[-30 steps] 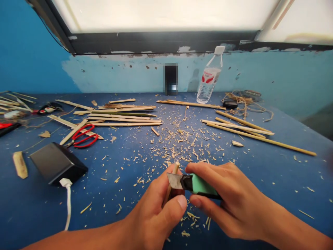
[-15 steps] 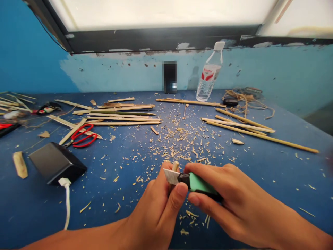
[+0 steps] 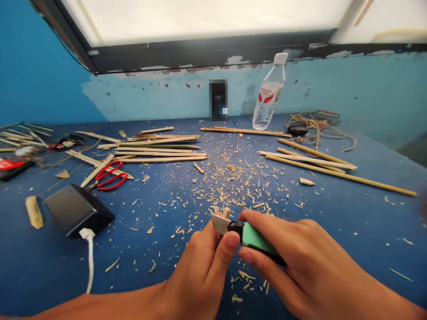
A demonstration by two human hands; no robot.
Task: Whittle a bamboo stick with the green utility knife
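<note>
My left hand (image 3: 203, 262) is closed around a short bamboo stick (image 3: 226, 212), whose pale tip pokes up above the fingers. Most of that stick is hidden in the grip. A green and black utility knife (image 3: 256, 240) is held in my right hand (image 3: 293, 253), thumb below and index finger along its top. Its blade (image 3: 220, 224) points left and lies across the stick, close to my left thumb. Small bamboo shavings (image 3: 230, 178) are scattered over the blue table (image 3: 160, 266) just beyond both hands.
Split bamboo strips (image 3: 160, 152) lie at the back left, beside red-handled scissors (image 3: 111, 175). A black box (image 3: 80, 209) with a white cable stands at left. Bamboo sticks (image 3: 333, 171), twine (image 3: 316, 126) and a water bottle (image 3: 268, 95) are at the back right.
The view has shifted slightly, so the table items at left sit a little farther right. Both hands keep their grips, and the blade stays against the stick.
</note>
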